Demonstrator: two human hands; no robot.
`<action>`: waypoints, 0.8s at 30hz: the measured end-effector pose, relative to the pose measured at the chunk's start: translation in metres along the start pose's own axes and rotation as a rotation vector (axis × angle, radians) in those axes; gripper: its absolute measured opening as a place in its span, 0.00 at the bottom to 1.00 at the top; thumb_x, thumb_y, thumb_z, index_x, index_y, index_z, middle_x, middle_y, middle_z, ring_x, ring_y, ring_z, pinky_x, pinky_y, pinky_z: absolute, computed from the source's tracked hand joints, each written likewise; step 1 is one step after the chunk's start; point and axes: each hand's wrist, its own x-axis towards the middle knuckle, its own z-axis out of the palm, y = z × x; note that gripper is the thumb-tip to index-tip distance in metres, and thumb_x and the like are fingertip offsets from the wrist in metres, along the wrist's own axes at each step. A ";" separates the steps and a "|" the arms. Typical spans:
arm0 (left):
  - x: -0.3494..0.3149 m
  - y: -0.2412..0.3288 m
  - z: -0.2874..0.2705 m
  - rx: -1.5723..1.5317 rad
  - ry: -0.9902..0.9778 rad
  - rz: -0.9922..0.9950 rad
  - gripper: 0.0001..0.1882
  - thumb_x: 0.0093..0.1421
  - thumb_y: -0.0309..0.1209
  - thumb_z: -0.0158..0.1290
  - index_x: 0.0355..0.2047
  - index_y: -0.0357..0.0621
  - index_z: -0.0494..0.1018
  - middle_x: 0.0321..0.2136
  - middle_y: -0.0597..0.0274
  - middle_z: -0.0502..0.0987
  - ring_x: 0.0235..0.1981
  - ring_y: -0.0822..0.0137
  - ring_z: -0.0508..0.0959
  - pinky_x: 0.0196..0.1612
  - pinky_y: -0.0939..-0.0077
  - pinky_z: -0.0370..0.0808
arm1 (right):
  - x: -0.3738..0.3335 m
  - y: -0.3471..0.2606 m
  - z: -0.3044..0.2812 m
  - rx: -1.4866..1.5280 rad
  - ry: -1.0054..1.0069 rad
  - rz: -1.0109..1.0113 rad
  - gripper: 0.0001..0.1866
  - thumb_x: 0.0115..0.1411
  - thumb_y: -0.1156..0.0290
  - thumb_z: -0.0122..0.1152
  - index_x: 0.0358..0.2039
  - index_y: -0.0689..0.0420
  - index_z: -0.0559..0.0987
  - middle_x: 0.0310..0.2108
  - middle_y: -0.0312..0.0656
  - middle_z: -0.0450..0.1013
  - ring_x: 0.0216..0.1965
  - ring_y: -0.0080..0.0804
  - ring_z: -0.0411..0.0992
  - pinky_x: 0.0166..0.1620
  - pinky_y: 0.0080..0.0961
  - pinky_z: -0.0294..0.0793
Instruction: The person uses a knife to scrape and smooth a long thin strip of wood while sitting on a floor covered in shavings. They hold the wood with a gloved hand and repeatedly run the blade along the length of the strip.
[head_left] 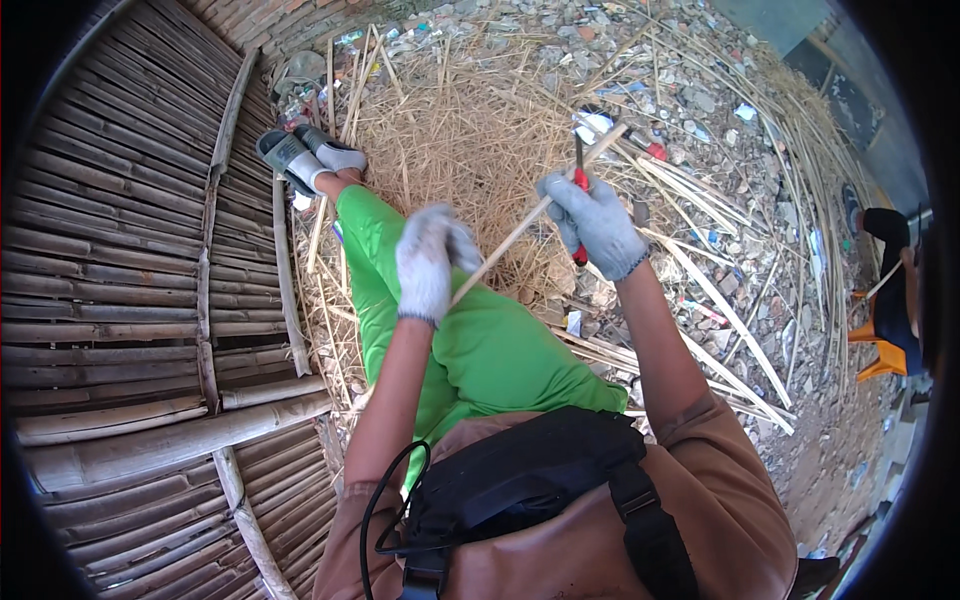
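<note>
My right hand (600,228), in a pale knitted glove, is closed around a red-handled knife (580,180). Its dark, narrow blade points away from me, and the handle's other end shows below the fingers. A pale split bamboo strip (515,235) passes through the same grip, slanting from far right down toward my lap. My left hand (428,258), gloved too, hovers above my green trousers with its thumb apart from the fingers. The strip's near end lies beside the left wrist; the left hand appears not to grip it.
Slatted bamboo panels (120,260) stand along the left. Straw and shavings (450,130) cover the ground ahead, with rubble, litter and loose bamboo strips (725,295) to the right. Another person (905,300) sits at the far right by an orange stool (880,350).
</note>
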 end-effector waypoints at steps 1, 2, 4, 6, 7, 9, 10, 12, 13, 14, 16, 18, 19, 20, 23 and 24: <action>0.021 -0.004 -0.004 -0.038 0.057 0.059 0.23 0.78 0.32 0.55 0.68 0.36 0.69 0.49 0.51 0.84 0.42 0.60 0.88 0.44 0.69 0.87 | 0.002 -0.004 -0.004 0.001 0.017 -0.022 0.20 0.72 0.53 0.70 0.47 0.58 0.79 0.28 0.33 0.76 0.17 0.16 0.67 0.18 0.19 0.66; 0.036 0.000 0.001 0.213 0.070 0.175 0.25 0.76 0.32 0.57 0.69 0.38 0.68 0.54 0.50 0.82 0.46 0.59 0.87 0.48 0.67 0.87 | -0.001 -0.008 -0.008 -0.004 0.014 -0.033 0.19 0.72 0.54 0.69 0.46 0.58 0.79 0.28 0.33 0.75 0.16 0.16 0.68 0.19 0.19 0.66; 0.059 0.012 0.018 0.715 0.085 0.407 0.30 0.72 0.30 0.61 0.72 0.42 0.68 0.63 0.48 0.78 0.54 0.55 0.85 0.55 0.62 0.86 | -0.006 -0.004 -0.019 0.014 0.008 -0.049 0.18 0.73 0.54 0.68 0.46 0.58 0.80 0.27 0.33 0.75 0.16 0.16 0.68 0.19 0.19 0.66; 0.062 0.024 0.022 1.314 -0.056 0.809 0.33 0.66 0.32 0.66 0.70 0.50 0.70 0.54 0.48 0.84 0.49 0.51 0.87 0.53 0.58 0.86 | -0.014 0.000 -0.022 0.012 0.003 -0.040 0.18 0.73 0.55 0.67 0.45 0.58 0.81 0.26 0.32 0.75 0.16 0.16 0.67 0.19 0.18 0.66; 0.066 0.017 0.016 1.272 -0.105 0.804 0.31 0.65 0.31 0.66 0.68 0.50 0.73 0.56 0.47 0.83 0.50 0.49 0.86 0.55 0.58 0.85 | -0.014 0.003 -0.021 0.007 0.017 -0.020 0.18 0.73 0.55 0.67 0.45 0.58 0.81 0.26 0.32 0.75 0.16 0.16 0.67 0.19 0.18 0.66; 0.074 0.010 0.008 1.182 -0.195 0.796 0.29 0.62 0.29 0.67 0.64 0.50 0.77 0.60 0.44 0.81 0.53 0.46 0.85 0.58 0.57 0.83 | -0.015 0.007 -0.018 0.001 0.046 0.018 0.18 0.73 0.55 0.67 0.46 0.58 0.81 0.27 0.32 0.75 0.16 0.16 0.67 0.19 0.17 0.66; 0.075 0.009 -0.002 1.078 -0.177 0.698 0.27 0.62 0.28 0.67 0.63 0.49 0.78 0.62 0.43 0.79 0.54 0.47 0.85 0.59 0.56 0.83 | -0.015 0.009 -0.016 0.006 0.038 0.022 0.18 0.73 0.55 0.67 0.46 0.59 0.81 0.27 0.33 0.75 0.16 0.16 0.67 0.19 0.17 0.66; 0.067 0.005 -0.008 1.172 -0.144 0.829 0.28 0.66 0.26 0.62 0.67 0.45 0.76 0.69 0.50 0.74 0.60 0.57 0.80 0.61 0.62 0.80 | -0.013 0.016 -0.014 0.016 0.026 0.035 0.18 0.73 0.55 0.68 0.47 0.59 0.81 0.28 0.33 0.76 0.16 0.16 0.67 0.19 0.17 0.66; 0.054 0.007 0.008 1.092 -0.186 0.673 0.29 0.67 0.26 0.62 0.68 0.44 0.74 0.69 0.53 0.75 0.60 0.59 0.81 0.61 0.63 0.80 | -0.013 0.019 -0.020 0.031 0.039 0.034 0.18 0.73 0.55 0.68 0.47 0.59 0.81 0.28 0.33 0.76 0.16 0.16 0.67 0.19 0.17 0.65; 0.038 0.011 0.019 1.018 -0.213 0.519 0.30 0.68 0.26 0.61 0.70 0.44 0.72 0.68 0.55 0.75 0.59 0.60 0.81 0.61 0.64 0.80 | -0.012 0.021 -0.021 0.047 0.038 0.030 0.18 0.73 0.55 0.68 0.47 0.59 0.81 0.28 0.33 0.76 0.16 0.16 0.67 0.19 0.17 0.65; 0.016 0.009 0.013 0.813 -0.365 0.209 0.31 0.73 0.29 0.58 0.74 0.42 0.67 0.68 0.56 0.74 0.58 0.62 0.80 0.61 0.66 0.80 | -0.009 0.021 -0.019 0.067 0.016 0.013 0.18 0.73 0.56 0.68 0.47 0.59 0.81 0.28 0.33 0.76 0.17 0.16 0.67 0.19 0.16 0.65; -0.007 -0.004 0.008 0.626 -0.368 0.108 0.30 0.76 0.35 0.58 0.74 0.42 0.67 0.69 0.52 0.73 0.59 0.61 0.80 0.61 0.64 0.80 | -0.005 0.023 -0.017 0.080 -0.006 -0.003 0.17 0.73 0.57 0.68 0.47 0.60 0.81 0.28 0.33 0.76 0.17 0.16 0.67 0.19 0.16 0.65; -0.013 -0.009 0.009 0.530 -0.372 0.052 0.30 0.77 0.37 0.57 0.75 0.42 0.66 0.69 0.51 0.73 0.60 0.60 0.80 0.61 0.63 0.80 | -0.003 0.024 -0.017 0.081 0.003 -0.001 0.17 0.73 0.57 0.68 0.46 0.59 0.82 0.28 0.33 0.76 0.16 0.16 0.67 0.19 0.16 0.65; -0.014 -0.012 0.009 0.309 -0.295 -0.002 0.29 0.79 0.45 0.56 0.70 0.37 0.70 0.64 0.46 0.77 0.57 0.58 0.82 0.59 0.58 0.82 | 0.001 0.025 -0.019 0.082 0.013 0.002 0.16 0.73 0.57 0.68 0.46 0.59 0.82 0.28 0.33 0.76 0.16 0.16 0.67 0.19 0.16 0.65; 0.016 -0.017 0.002 -0.248 -0.118 -0.254 0.28 0.78 0.46 0.56 0.65 0.34 0.74 0.57 0.50 0.82 0.53 0.57 0.85 0.58 0.55 0.84 | -0.001 0.022 -0.016 0.105 0.012 0.030 0.14 0.74 0.59 0.67 0.45 0.57 0.82 0.27 0.31 0.76 0.16 0.15 0.67 0.19 0.17 0.64; 0.027 -0.023 0.007 -0.144 -0.013 -0.203 0.23 0.76 0.41 0.59 0.59 0.32 0.77 0.50 0.52 0.85 0.48 0.58 0.87 0.56 0.56 0.85 | -0.004 0.023 -0.018 0.106 0.017 0.033 0.13 0.74 0.59 0.67 0.45 0.56 0.82 0.27 0.31 0.76 0.16 0.15 0.67 0.19 0.17 0.64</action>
